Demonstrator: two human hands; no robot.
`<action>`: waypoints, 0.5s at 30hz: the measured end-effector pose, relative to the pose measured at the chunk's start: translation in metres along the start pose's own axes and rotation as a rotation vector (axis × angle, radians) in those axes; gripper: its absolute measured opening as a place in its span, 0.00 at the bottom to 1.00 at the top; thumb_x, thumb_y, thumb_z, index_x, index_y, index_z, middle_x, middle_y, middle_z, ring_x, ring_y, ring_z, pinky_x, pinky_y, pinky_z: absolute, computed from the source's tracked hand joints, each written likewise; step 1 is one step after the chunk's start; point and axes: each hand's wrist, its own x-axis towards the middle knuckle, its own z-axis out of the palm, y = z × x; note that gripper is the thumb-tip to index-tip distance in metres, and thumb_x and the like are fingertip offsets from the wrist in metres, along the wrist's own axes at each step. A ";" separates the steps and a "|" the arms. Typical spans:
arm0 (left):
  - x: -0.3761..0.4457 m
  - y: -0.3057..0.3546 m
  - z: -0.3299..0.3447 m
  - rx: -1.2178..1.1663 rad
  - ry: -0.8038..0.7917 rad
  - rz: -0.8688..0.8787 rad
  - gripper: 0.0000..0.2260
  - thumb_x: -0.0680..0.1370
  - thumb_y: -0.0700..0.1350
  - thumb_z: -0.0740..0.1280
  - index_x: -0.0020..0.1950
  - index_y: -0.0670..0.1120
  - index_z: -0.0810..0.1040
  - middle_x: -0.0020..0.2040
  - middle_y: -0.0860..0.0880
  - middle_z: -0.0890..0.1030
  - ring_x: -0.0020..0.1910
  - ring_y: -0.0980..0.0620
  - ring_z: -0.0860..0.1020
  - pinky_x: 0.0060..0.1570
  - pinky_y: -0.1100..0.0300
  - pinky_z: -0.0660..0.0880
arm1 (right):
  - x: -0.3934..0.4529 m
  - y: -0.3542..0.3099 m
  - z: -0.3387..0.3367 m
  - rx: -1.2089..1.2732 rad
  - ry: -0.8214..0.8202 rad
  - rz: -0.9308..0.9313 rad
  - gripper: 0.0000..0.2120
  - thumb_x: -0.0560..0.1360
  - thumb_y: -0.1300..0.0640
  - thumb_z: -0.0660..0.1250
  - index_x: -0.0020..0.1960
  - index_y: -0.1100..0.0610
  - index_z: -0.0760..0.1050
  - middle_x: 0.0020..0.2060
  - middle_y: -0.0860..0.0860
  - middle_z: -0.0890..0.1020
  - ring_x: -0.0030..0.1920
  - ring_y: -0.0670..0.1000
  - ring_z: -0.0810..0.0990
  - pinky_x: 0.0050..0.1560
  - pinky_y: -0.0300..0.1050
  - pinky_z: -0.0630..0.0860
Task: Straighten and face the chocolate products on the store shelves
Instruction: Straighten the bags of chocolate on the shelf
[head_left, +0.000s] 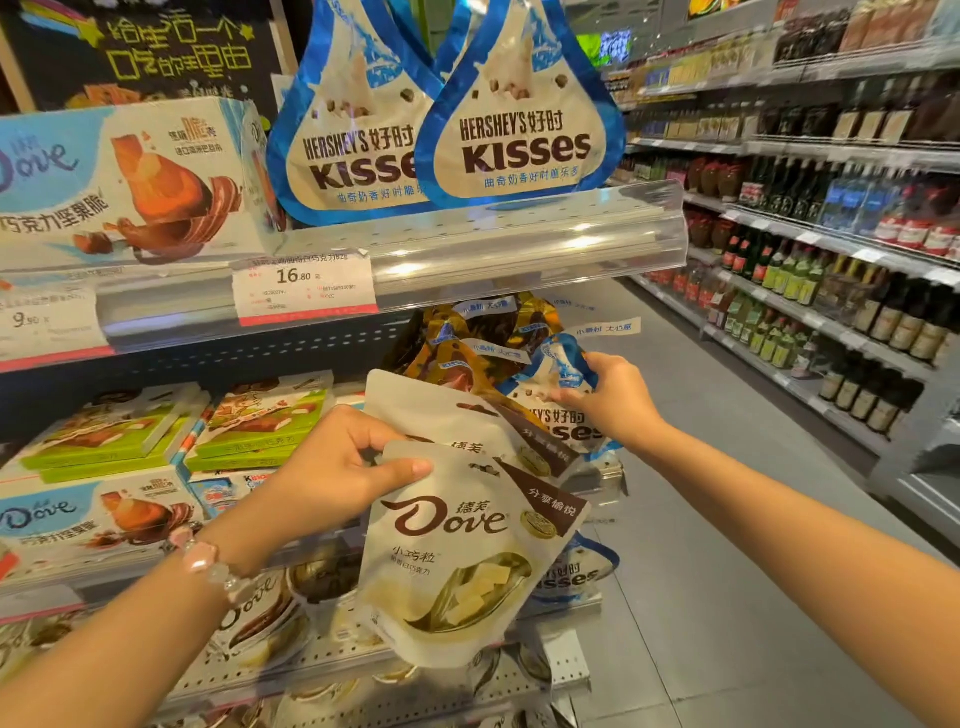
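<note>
Head view: pinching the top edge of the front white Dove bag at the frame's middle with the left hand, a second Dove bag just behind it. Gripping the top of a blue Kisses bag with the right hand, right of centre, beside the shelf.
</note>
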 end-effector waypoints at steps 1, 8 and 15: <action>0.000 -0.001 0.000 -0.003 -0.009 0.013 0.07 0.72 0.36 0.69 0.39 0.46 0.85 0.40 0.53 0.85 0.42 0.56 0.83 0.38 0.69 0.77 | -0.002 0.000 -0.002 -0.014 0.025 -0.017 0.16 0.70 0.51 0.73 0.53 0.58 0.76 0.49 0.53 0.82 0.45 0.51 0.80 0.39 0.46 0.76; 0.005 -0.004 -0.004 0.047 -0.029 0.026 0.05 0.73 0.37 0.70 0.40 0.44 0.85 0.40 0.52 0.85 0.43 0.54 0.83 0.42 0.66 0.78 | -0.022 -0.003 -0.029 -0.147 0.260 -0.113 0.13 0.71 0.50 0.71 0.38 0.55 0.69 0.35 0.47 0.76 0.30 0.43 0.70 0.27 0.41 0.61; 0.016 0.005 -0.010 0.057 -0.025 0.067 0.05 0.72 0.35 0.69 0.37 0.39 0.84 0.37 0.45 0.85 0.33 0.55 0.83 0.31 0.70 0.75 | -0.049 -0.022 -0.070 -0.168 0.351 -0.189 0.12 0.71 0.51 0.71 0.42 0.58 0.73 0.38 0.50 0.82 0.37 0.52 0.79 0.32 0.49 0.73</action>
